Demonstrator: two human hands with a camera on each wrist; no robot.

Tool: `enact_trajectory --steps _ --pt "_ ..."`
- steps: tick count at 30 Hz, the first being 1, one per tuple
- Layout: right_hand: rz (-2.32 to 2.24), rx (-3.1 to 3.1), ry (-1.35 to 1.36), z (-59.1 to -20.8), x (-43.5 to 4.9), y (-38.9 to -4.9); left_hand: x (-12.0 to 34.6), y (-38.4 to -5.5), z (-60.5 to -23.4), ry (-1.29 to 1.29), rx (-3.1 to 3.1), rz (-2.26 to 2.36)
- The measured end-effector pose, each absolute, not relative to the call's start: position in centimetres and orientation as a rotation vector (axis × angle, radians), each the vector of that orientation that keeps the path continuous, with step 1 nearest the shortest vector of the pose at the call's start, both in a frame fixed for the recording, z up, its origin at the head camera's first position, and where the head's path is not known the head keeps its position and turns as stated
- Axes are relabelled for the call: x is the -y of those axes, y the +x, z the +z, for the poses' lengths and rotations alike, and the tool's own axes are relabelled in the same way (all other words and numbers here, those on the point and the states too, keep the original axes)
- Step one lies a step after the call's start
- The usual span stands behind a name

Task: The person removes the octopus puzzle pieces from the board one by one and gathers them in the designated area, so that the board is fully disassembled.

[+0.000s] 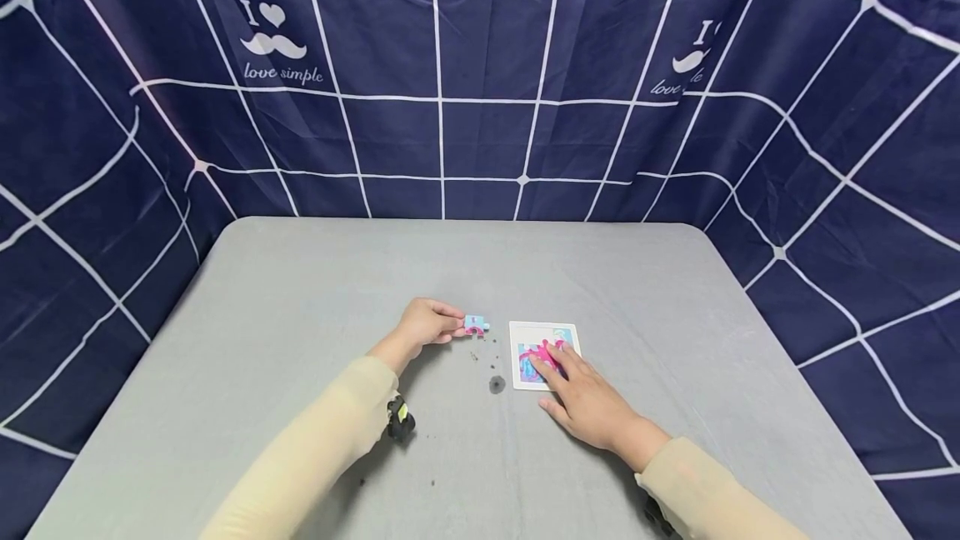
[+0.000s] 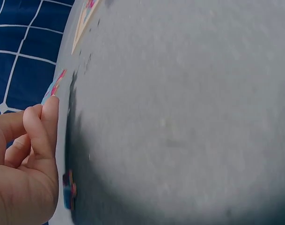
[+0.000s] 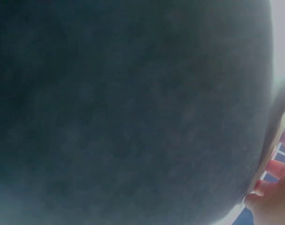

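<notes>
My left hand (image 1: 427,323) pinches a light blue and pink jigsaw piece (image 1: 475,324) between thumb and fingertips, held a little above the table. In the left wrist view the piece (image 2: 53,88) shows nearly edge-on beyond the fingers of the left hand (image 2: 30,154). To the right lies a white-framed puzzle tray (image 1: 514,367), with pink and blue pieces (image 1: 527,363) in its lower part. My right hand (image 1: 592,402) rests over the tray with fingers spread, its fingertips on those pieces and covering some of them. In the right wrist view only fingers (image 3: 275,168) at the edge show.
Another jigsaw piece (image 2: 69,191) lies on the table near the left hand in the left wrist view. A dark round spot (image 1: 497,385) and small specks mark the grey table (image 1: 360,265) left of the tray. A blue checked curtain (image 1: 480,140) borders the table.
</notes>
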State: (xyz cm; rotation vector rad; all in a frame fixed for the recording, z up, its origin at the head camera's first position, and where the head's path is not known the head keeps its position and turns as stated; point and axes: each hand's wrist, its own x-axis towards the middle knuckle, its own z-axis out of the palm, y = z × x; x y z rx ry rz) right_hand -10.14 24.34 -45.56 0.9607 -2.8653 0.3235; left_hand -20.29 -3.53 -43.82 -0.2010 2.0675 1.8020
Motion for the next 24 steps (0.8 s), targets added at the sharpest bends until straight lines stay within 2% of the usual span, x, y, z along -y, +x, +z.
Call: enact_trajectory --steps 24 --pt "0.301 2.891 0.956 -45.7 -24.4 -10.1 5.5 -20.0 -43.7 -0.236 -2.122 1.729"
